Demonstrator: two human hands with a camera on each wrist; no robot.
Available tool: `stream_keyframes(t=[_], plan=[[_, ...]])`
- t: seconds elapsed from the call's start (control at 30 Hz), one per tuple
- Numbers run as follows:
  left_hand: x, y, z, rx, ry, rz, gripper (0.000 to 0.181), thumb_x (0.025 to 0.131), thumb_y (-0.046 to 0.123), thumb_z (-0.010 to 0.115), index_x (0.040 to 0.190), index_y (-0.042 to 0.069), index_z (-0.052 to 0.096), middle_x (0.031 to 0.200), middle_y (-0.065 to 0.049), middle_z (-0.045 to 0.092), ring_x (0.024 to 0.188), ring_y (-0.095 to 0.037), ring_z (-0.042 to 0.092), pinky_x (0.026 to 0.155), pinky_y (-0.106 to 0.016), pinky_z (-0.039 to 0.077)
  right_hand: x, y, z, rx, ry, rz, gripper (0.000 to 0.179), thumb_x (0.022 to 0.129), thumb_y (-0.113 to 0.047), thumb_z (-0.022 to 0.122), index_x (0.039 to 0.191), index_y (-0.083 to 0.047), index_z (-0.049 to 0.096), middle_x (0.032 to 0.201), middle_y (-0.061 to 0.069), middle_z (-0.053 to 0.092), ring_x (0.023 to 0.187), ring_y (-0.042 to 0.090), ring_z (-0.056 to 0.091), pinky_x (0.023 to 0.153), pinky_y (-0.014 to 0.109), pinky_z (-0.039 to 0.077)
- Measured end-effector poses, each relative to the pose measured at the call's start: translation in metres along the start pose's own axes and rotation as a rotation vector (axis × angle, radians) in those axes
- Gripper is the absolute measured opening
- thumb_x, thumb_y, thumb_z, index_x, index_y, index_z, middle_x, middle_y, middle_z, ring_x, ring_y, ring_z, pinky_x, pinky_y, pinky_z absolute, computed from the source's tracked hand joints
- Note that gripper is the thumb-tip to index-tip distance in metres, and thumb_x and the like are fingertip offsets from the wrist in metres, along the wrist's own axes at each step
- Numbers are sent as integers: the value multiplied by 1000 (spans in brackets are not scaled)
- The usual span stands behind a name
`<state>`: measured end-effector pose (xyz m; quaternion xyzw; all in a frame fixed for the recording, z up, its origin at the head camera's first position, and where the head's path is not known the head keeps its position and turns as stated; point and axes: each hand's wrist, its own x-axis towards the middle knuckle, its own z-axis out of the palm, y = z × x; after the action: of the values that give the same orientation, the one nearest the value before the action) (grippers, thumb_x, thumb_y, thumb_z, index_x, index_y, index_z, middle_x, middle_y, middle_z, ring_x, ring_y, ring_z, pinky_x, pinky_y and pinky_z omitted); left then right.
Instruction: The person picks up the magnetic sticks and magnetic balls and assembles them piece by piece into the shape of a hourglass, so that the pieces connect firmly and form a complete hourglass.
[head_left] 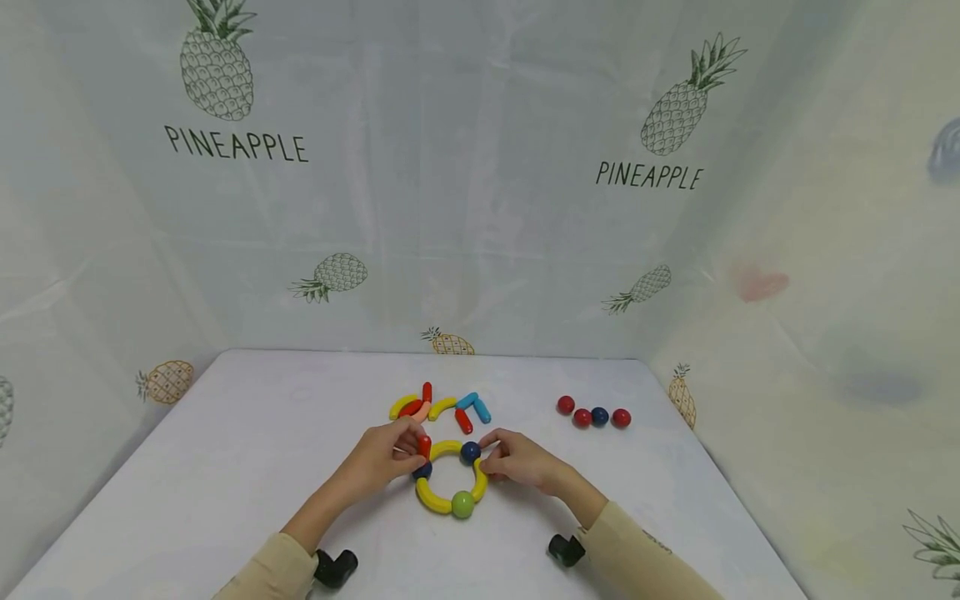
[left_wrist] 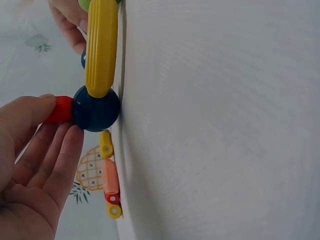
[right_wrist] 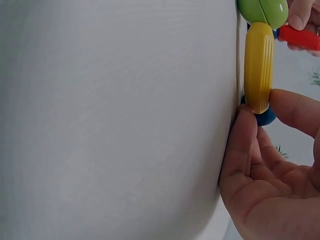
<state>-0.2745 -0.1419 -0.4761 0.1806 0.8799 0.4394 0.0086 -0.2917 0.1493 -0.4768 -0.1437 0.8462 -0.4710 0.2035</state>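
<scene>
A ring of curved yellow rods [head_left: 433, 498] and balls lies on the table, with a green ball [head_left: 462, 504] at its near side. My left hand [head_left: 378, 458] pinches a short red rod [head_left: 425, 447], which stands up from the dark blue ball [left_wrist: 96, 109] at the ring's left. At the ring's right, my right hand [head_left: 525, 460] holds the curved yellow rod [right_wrist: 258, 67] between thumb and fingers, beside the other dark blue ball [head_left: 470, 452]. That ball is partly hidden in the right wrist view.
Behind the ring lie loose rods: yellow [head_left: 442, 407], red [head_left: 463, 421], blue [head_left: 482, 410] and salmon [head_left: 422, 412]. Farther right sit red balls [head_left: 621, 418] and a blue ball [head_left: 599, 416]. A pineapple-print curtain [head_left: 480, 208] surrounds the white table [head_left: 300, 400].
</scene>
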Motion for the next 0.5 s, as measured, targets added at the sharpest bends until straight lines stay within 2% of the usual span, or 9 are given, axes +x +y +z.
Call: stream_keyframes(t=[0.5], plan=[[0,0,-1,-24,-8,-9,31,91,7,84,113,19,65,101,5,70,96,-14,67,82,-23,61,5,1,-4,-34,-11,26,39,99,-27,75,133,-12,63,97,5,67,88,21,64,85,33,55]])
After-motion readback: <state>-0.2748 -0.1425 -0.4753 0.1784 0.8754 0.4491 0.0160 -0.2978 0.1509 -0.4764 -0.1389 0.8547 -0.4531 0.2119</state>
